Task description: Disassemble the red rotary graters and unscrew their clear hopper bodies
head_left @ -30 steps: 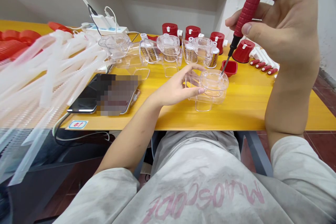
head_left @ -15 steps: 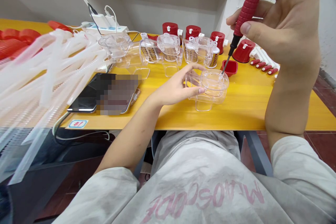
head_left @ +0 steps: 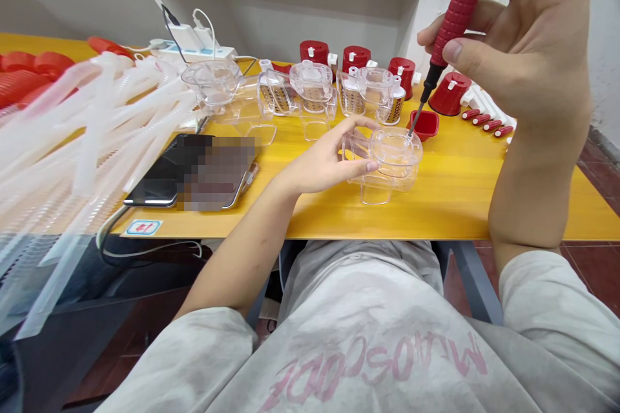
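My left hand is closed round the left side of a clear plastic housing, which stands on the yellow table near its front edge. High on the right, my right hand grips a screwdriver by its red ribbed handle, thumb on one side and fingers on the other. The screwdriver slants down to the left, and its tip meets the far right rim of the housing. Whether a screw sits under the tip is too small to tell. Just behind the tip is a small red tray.
More clear housings stand in a row behind, among perforated white parts and red cups. Red-tipped white sticks lie at the right. On the left are a phone, a pile of clear plastic strips and a power strip.
Almost nothing differs. Both hands, the screwdriver and the clear housing stay in the same places, and the tip remains at the rim.
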A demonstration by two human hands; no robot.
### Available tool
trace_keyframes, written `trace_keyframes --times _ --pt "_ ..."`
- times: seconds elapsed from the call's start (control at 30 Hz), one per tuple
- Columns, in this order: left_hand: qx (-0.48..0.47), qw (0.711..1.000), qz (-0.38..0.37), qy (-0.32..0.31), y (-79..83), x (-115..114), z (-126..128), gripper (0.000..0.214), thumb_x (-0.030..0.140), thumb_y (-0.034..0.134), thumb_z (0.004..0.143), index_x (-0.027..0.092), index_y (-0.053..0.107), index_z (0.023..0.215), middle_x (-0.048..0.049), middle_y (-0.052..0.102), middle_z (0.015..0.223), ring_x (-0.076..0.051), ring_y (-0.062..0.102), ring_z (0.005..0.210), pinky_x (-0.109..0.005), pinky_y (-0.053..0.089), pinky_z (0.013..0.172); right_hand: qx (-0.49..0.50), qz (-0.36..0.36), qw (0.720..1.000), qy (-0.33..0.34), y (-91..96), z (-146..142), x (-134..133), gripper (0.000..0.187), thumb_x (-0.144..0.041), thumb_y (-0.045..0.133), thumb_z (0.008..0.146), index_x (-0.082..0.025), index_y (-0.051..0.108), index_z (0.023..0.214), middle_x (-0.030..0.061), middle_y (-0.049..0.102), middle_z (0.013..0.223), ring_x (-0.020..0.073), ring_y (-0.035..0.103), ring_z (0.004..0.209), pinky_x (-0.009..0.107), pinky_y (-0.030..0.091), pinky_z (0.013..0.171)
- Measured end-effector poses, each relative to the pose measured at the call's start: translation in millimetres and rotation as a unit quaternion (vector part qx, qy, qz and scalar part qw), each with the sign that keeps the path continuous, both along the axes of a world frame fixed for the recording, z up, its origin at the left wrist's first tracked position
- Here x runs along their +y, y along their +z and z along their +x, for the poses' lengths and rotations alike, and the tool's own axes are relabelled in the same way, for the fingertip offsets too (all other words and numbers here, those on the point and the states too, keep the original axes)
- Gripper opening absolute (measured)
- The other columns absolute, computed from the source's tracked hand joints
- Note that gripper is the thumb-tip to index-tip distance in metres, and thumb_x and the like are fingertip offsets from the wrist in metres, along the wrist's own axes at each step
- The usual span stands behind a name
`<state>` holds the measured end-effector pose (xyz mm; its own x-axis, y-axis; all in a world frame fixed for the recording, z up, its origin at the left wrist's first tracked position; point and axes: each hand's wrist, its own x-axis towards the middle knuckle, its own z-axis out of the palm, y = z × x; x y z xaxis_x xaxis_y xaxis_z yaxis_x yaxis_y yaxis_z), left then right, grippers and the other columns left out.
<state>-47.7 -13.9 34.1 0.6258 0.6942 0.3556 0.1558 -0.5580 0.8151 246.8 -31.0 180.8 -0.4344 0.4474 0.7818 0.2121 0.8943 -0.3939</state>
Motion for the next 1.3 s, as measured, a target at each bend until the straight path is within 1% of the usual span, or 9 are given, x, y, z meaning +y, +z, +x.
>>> trace_keyframes --times 0.17,0.37,0.53,0.7,0.8,0.9,1.0,1.17,1.3 --pt "-0.005 1.0 -0.007 0.001 -0.7 0 0 0.081 0.076 0.093 0.091 0.027 0.064 0.149 -0.0095 0.075 0.138 -0.03 0.076 0.119 -0.044 0.067 0.102 -0.003 -0.004 1.0 0.005 1.7 0 -2 0.068 -0.022 0.084 0.088 -0.05 0.074 0.15 -0.0193 0.068 0.16 0.0198 0.069 0.147 0.035 0.08 0.107" --pt "-0.003 1.0 -0.005 0.003 -1.6 1 0 0.08 0.076 0.092 0.091 0.028 0.065 0.15 -0.0108 0.073 0.143 -0.031 0.074 0.124 -0.044 0.067 0.101 -0.002 -0.001 1.0 -0.004 0.9 2 -1 0.071 -0.017 0.08 0.087 -0.051 0.074 0.15 -0.0204 0.068 0.16 0.0202 0.07 0.147 0.034 0.081 0.106" --pt "-0.001 1.0 -0.006 0.003 -1.7 0 -1 0.082 0.076 0.092 0.091 0.028 0.064 0.151 -0.0113 0.073 0.145 -0.033 0.073 0.128 -0.045 0.067 0.104 -0.001 -0.015 1.0 -0.016 0.0 1 -3 0.071 -0.013 0.078 0.087 -0.05 0.074 0.148 -0.0167 0.068 0.16 0.0224 0.07 0.149 0.037 0.081 0.107" --pt "-0.001 1.0 -0.006 0.006 -1.2 0 0 0.082 0.077 0.091 0.092 0.028 0.063 0.152 -0.0106 0.073 0.142 -0.032 0.074 0.127 -0.045 0.067 0.103 -0.009 -0.014 0.999 -0.027 1.8 0 -8 0.073 -0.012 0.074 0.089 -0.052 0.073 0.15 -0.0167 0.067 0.159 0.0216 0.068 0.151 0.038 0.08 0.109" --pt "-0.002 1.0 -0.003 0.005 -1.0 0 0 0.08 0.076 0.091 0.092 0.029 0.064 0.151 -0.0101 0.074 0.14 -0.032 0.074 0.125 -0.045 0.067 0.103 -0.015 -0.015 0.999 -0.031 1.9 0 -6 0.071 -0.015 0.076 0.09 -0.052 0.073 0.15 -0.0168 0.068 0.158 0.0216 0.068 0.151 0.037 0.08 0.109" --pt "-0.006 1.0 0.002 0.002 -1.4 0 0 0.08 0.075 0.093 0.091 0.028 0.064 0.151 -0.0104 0.074 0.141 -0.031 0.075 0.123 -0.044 0.067 0.104 0.008 -0.002 1.0 -0.006 0.8 0 0 0.07 -0.017 0.082 0.085 -0.051 0.076 0.145 -0.0151 0.072 0.153 0.024 0.071 0.147 0.035 0.082 0.104" --pt "-0.01 1.0 0.005 0.003 -2.0 1 0 0.079 0.073 0.093 0.092 0.029 0.064 0.15 -0.0106 0.074 0.144 -0.03 0.075 0.123 -0.044 0.067 0.104 0.026 0.011 1.0 0.006 -0.6 0 4 0.066 -0.024 0.087 0.082 -0.051 0.079 0.142 -0.0139 0.074 0.151 0.0258 0.073 0.144 0.035 0.082 0.101" --pt "-0.004 1.0 0.0 0.003 -2.2 1 -1 0.079 0.073 0.093 0.092 0.029 0.064 0.151 -0.0104 0.075 0.142 -0.03 0.075 0.123 -0.043 0.067 0.102 0.027 -0.004 1.0 -0.016 -1.9 0 2 0.062 -0.035 0.09 0.086 -0.051 0.078 0.145 -0.0126 0.071 0.152 0.024 0.07 0.148 0.036 0.082 0.106" --pt "-0.002 1.0 0.002 0.001 -1.8 1 -1 0.081 0.075 0.092 0.092 0.029 0.064 0.151 -0.011 0.075 0.144 -0.031 0.075 0.124 -0.044 0.066 0.103 0.018 0.0 1.0 -0.005 -2.8 0 1 0.064 -0.031 0.088 0.086 -0.048 0.077 0.148 -0.0145 0.071 0.157 0.0228 0.07 0.146 0.034 0.082 0.104"
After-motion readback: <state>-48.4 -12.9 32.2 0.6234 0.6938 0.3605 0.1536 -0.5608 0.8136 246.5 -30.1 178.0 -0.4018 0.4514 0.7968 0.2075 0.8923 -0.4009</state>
